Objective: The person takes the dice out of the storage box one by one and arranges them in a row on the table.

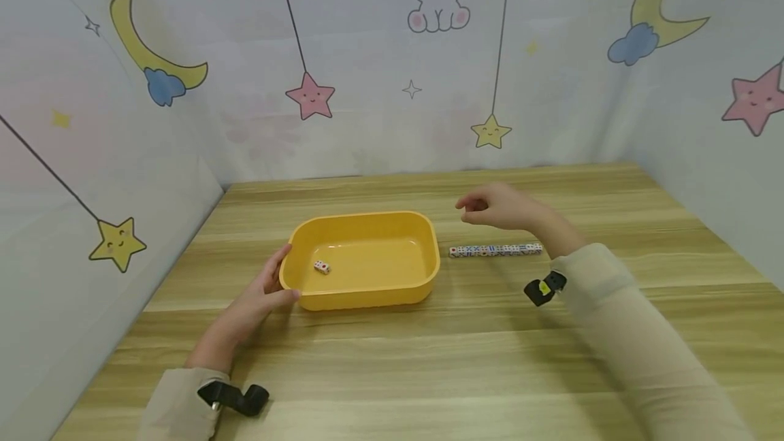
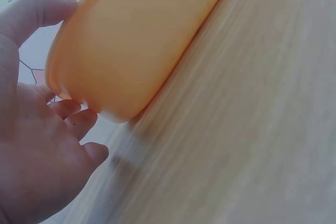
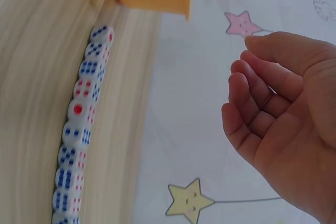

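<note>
My left hand (image 1: 253, 308) grips the left end of a yellow plastic tray (image 1: 367, 297), its thumb at the front left corner and its fingers around the outer side. In the left wrist view, thumb and fingertips touch the tray's wall (image 2: 126, 40). Two white dice (image 1: 321, 267) lie together inside, toward the left. My right hand (image 1: 505, 206) hovers above and behind a straight row of dice (image 1: 496, 250) to the tray's right. Its fingers are loosely bent, with nothing visible between them. The right wrist view shows blue and red pips on the row (image 3: 77, 109).
A wood-grain table (image 1: 392, 373) bears the tray and dice. White cloth (image 1: 380, 53) printed with stars, moons and a rabbit encloses its back and sides. Each sleeve carries a black wrist mount, one at the left (image 1: 233, 397) and another at the right (image 1: 545, 288).
</note>
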Available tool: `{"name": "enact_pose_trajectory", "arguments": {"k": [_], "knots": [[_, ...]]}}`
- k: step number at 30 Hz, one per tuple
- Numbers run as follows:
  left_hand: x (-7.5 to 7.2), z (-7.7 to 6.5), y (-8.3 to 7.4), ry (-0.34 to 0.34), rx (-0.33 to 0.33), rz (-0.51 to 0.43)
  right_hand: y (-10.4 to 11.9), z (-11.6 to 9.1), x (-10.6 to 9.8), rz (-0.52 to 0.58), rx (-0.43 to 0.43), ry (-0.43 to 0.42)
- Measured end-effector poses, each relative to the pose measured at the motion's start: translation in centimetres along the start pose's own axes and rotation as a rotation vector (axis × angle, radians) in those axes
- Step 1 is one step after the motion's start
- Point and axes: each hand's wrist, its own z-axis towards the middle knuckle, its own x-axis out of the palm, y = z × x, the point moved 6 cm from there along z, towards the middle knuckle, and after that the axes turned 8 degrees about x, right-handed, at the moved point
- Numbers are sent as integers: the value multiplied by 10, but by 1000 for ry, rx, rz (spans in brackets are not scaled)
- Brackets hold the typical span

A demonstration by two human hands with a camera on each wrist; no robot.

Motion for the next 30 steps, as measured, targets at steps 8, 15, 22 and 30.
{"name": "enact_pose_trajectory", "arguments": {"k": [8, 15, 22, 30], "knots": [[-1, -1, 0, 4, 13, -17, 29, 17, 15, 32, -43, 34], [-2, -1, 2, 0, 7, -7, 58, 33, 28, 36, -101, 52], [-1, 0, 0, 1, 8, 5, 80, 42, 39, 31, -161, 60], [-1, 1, 2, 3, 13, -14, 98, 55, 61, 4, -175, 95]]}}
